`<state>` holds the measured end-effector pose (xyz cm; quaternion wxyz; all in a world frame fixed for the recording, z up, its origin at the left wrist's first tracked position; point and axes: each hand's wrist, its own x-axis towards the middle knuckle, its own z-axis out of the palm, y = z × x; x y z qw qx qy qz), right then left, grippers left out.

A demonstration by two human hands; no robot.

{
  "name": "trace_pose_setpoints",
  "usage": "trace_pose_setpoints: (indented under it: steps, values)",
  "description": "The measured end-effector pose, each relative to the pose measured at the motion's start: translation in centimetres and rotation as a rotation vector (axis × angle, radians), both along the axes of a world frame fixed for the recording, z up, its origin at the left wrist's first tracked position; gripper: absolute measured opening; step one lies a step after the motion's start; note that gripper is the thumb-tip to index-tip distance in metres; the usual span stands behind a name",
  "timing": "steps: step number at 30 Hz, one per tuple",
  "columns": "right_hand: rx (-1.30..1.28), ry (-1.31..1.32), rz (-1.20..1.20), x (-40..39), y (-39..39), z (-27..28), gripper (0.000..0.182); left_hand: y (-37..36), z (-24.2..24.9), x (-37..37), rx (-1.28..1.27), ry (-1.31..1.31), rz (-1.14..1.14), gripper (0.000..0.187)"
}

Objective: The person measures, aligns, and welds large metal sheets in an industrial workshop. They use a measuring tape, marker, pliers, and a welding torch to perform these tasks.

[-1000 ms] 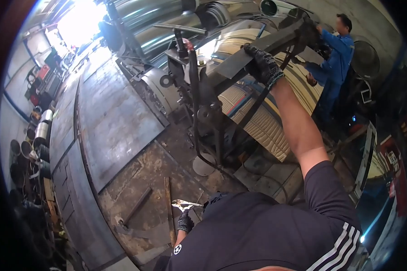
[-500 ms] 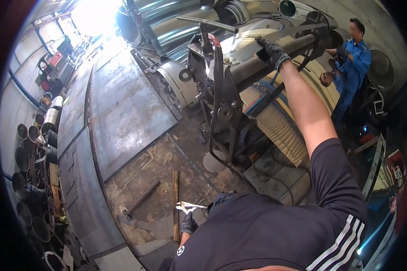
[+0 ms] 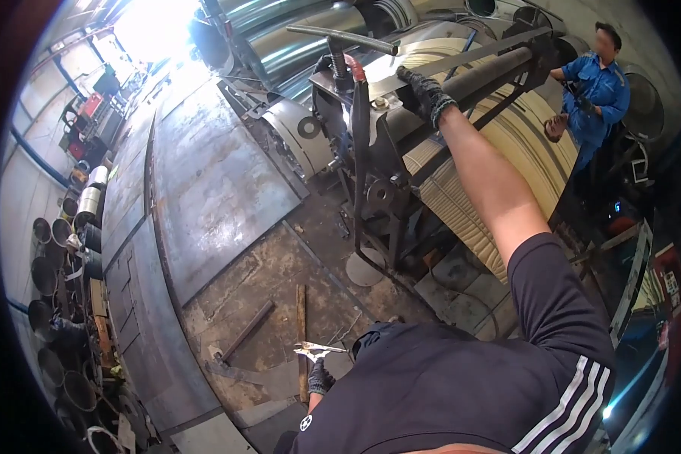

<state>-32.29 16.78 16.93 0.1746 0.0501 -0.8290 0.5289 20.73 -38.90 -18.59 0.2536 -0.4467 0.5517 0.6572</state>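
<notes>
My left hand, in a dark knitted glove, is low in the view, closed around a plier-like tool with pale handles and a thin rod pointing right. My right hand, gloved too, reaches forward to a roller machine. Its fingers bend over the near end of a long steel bar, though the fingertips blend into the dark metal. Below that bar runs a dark roller. Left of the hand stands a threaded screw with a T-handle on top. A wide, ribbed yellowish sheet coil lies beneath the roller.
A co-worker in blue stands at the machine's far right end; another head shows below. Flat steel sheets cover the floor at left. Loose bars lie near my left hand. Stacked pipes line the left wall.
My right hand has moved left along the bar, closer to the threaded screw. My left hand still holds the tool. The view has shifted slightly, and the co-worker's arm now extends toward the machine.
</notes>
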Motion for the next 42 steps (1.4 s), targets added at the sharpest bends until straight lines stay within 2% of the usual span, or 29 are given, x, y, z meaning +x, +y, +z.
trace_pose_setpoints:
  steps: [2,4,6,7,8,9,10,12,14,15,16,17,18,19,21,23,24,26,27,29,30,32,33,34,36,37,38,40,42]
  values:
    - [-0.628,-0.069,0.107,0.1,-0.9,0.6,0.015,0.5,0.6,-1.1,-0.018,-0.087,0.144,0.053]
    - [-0.688,-0.169,0.059,1.4,-1.9,1.2,0.017,0.3,0.9,-1.7,-0.061,-0.032,0.077,0.054]
    - [-0.746,-0.258,0.167,1.0,-0.4,0.3,0.022,0.0,0.3,-2.5,-0.139,0.229,-0.110,0.054]
    - [-0.630,-0.124,0.115,1.7,-1.2,0.7,0.025,-0.5,-1.2,-3.7,0.017,-0.061,0.141,0.052]
    - [-0.753,-0.205,0.192,2.1,-1.6,1.2,0.030,-0.6,-1.9,-4.7,0.028,-0.053,0.093,0.052]
    - [-0.809,-0.196,0.334,-1.3,0.1,-2.5,0.037,-0.6,-2.3,-5.6,0.001,-0.044,0.070,0.049]
    - [-0.913,-0.330,0.139,6.5,-3.7,4.4,0.043,-0.5,-2.6,-6.4,-0.030,-0.037,0.057,0.046]
    - [-0.941,-0.331,0.013,8.2,-4.3,4.7,0.047,0.4,-2.9,-7.8,-0.141,0.043,0.016,0.040]
    - [-0.899,-0.264,0.119,11.0,-3.5,3.9,0.051,2.9,3.3,-8.8,-0.373,0.371,-0.379,0.036]
    - [-0.773,-0.148,0.024,10.1,-2.4,0.7,0.047,3.6,4.6,-9.5,-0.375,0.375,-0.421,0.034]
    - [-0.851,-0.100,0.043,13.3,-2.7,1.0,0.044,3.5,4.6,-9.6,-0.377,0.373,-0.435,0.034]
    - [-0.929,-0.052,0.059,18.2,-3.7,1.6,0.041,3.5,4.3,-9.7,-0.552,0.656,-0.633,0.035]
    - [-0.900,-0.048,-0.009,22.4,-4.9,2.0,0.039,3.4,4.3,-9.7,-0.717,0.944,-0.833,0.037]
    - [-0.873,-0.050,-0.080,26.2,-5.9,1.4,0.038,3.5,4.8,-10.3,-0.711,0.934,-0.856,0.037]
    - [-0.315,0.155,-0.089,32.0,-5.6,-5.6,0.037,5.3,6.9,-13.1,-0.602,0.834,-1.068,0.038]
    - [0.275,0.325,-0.120,38.1,-7.4,-6.0,0.035,8.2,10.2,-15.5,-0.451,0.812,-1.237,0.037]
    - [0.256,0.304,-0.149,41.3,-8.1,-6.1,0.035,10.0,12.3,-16.2,-0.355,0.836,-1.296,0.035]
    - [-0.159,-0.565,-0.028,46.8,-9.5,-6.5,0.037,12.6,13.1,-17.3,-0.278,0.992,-1.392,0.033]
    - [-0.189,-0.571,-0.049,48.6,-10.0,-7.5,0.037,14.4,14.6,-17.7,-0.285,0.969,-1.480,0.034]
    - [-0.136,-0.829,-0.088,51.5,-10.4,-10.1,0.049,18.2,17.5,-18.0,-0.275,0.962,-1.607,0.035]
    - [-0.161,-0.824,-0.127,52.7,-10.8,-11.1,0.049,19.9,18.5,-18.0,-0.154,0.987,-1.615,0.035]
    - [0.349,-0.649,-0.379,55.1,-11.7,-13.3,0.050,22.9,18.5,-17.9,-0.001,1.013,-1.693,0.036]
    - [0.353,-0.581,-0.262,56.1,-10.9,-14.8,0.050,24.3,17.6,-17.9,0.068,1.055,-1.728,0.035]
    - [0.326,-0.589,-0.323,56.8,-10.9,-15.9,0.050,25.6,17.3,-17.7,0.140,1.096,-1.759,0.035]
    - [0.107,-0.546,-0.240,57.5,-10.9,-18.4,0.041,30.2,23.7,-15.1,0.165,1.161,-1.898,0.034]
    - [0.684,-0.247,-0.312,58.9,-11.1,-21.7,0.037,31.6,25.1,-13.9,0.227,0.928,-1.900,0.033]
    - [0.669,-0.245,-0.327,61.1,-12.1,-21.2,0.037,32.3,25.6,-12.5,0.273,0.697,-1.870,0.033]
    - [0.440,-0.531,-0.647,65.0,-13.3,-19.8,0.034,34.4,22.8,-11.6,0.366,0.718,-1.802,0.029]
    - [1.053,-0.316,-0.969,68.7,-14.8,-25.6,0.035,37.7,23.4,-11.0,0.213,1.933,-1.853,0.029]
